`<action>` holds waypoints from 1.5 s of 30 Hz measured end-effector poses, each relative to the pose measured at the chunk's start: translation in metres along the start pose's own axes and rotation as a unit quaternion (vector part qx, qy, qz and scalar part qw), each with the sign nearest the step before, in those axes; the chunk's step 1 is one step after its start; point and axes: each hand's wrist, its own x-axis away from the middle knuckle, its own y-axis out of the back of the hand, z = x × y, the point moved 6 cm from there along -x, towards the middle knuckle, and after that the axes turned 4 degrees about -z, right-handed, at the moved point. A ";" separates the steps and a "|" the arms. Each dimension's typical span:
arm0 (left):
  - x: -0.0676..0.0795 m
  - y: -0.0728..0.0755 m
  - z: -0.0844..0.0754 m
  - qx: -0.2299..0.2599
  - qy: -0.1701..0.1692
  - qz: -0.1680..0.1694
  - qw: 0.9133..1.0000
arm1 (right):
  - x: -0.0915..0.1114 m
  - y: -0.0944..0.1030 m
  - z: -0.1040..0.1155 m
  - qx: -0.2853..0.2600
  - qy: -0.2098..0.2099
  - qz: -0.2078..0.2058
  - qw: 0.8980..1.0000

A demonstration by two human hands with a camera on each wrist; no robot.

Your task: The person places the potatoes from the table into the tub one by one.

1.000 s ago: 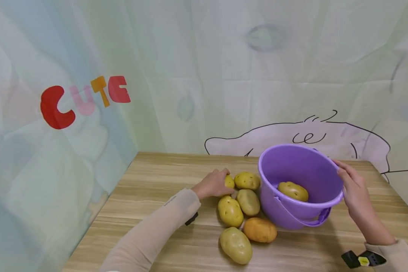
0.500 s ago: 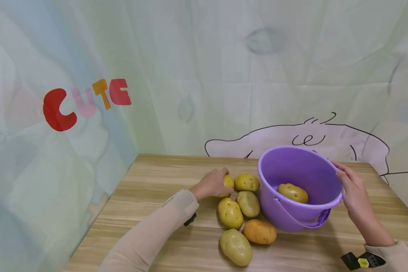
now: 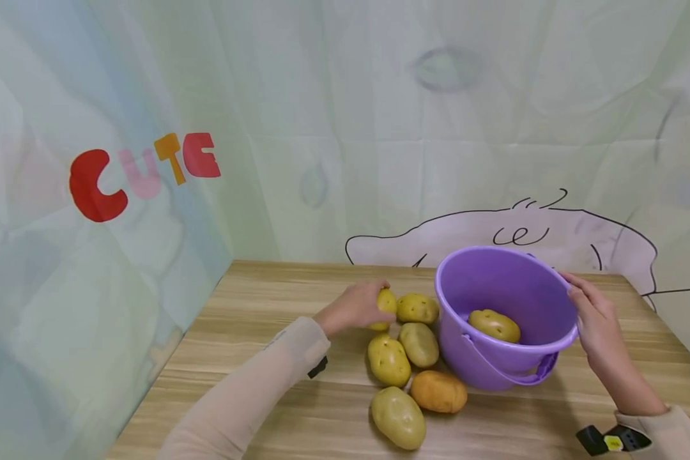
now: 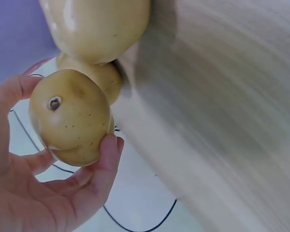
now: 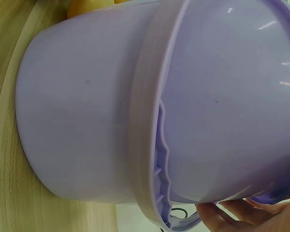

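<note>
My left hand [image 3: 352,308] grips a yellow potato [image 4: 70,116] between thumb and fingers, at the left end of a group of potatoes. The right hand [image 3: 600,329] holds a purple bucket [image 3: 477,364] by the right side of its rim. The bucket leans toward me, and one potato [image 3: 494,326] lies inside it. Beside the bucket are a yellow potato [image 3: 417,308], a duller potato [image 3: 419,345], another yellow potato [image 3: 388,361], an orange-brown potato [image 3: 439,391] and a large pale potato [image 3: 398,418]. Some right fingers are hidden behind the bucket.
The bucket's handle [image 3: 497,367] hangs down its front side. Everything stands on a wood-grain table [image 3: 253,300]. A printed curtain [image 3: 322,128] with coloured letters and a cartoon outline closes off the table's back and left.
My left hand has shifted slightly up and to the left with its potato. The right hand, the bucket and the other potatoes stay nearly where they were.
</note>
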 end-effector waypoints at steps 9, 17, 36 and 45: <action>0.004 0.020 -0.010 0.023 -0.024 -0.018 0.999 | 0.000 -0.001 0.002 -0.006 0.002 0.002 1.000; 0.009 0.037 -0.026 0.016 -0.064 -0.032 0.997 | 0.000 -0.001 0.001 -0.008 -0.004 0.000 1.000; 0.011 0.075 -0.064 0.032 -0.096 -0.046 0.994 | -0.001 0.001 0.002 0.031 -0.003 -0.005 0.999; 0.007 0.084 -0.082 0.035 -0.121 -0.060 0.990 | -0.001 0.000 0.001 0.052 -0.006 0.002 0.999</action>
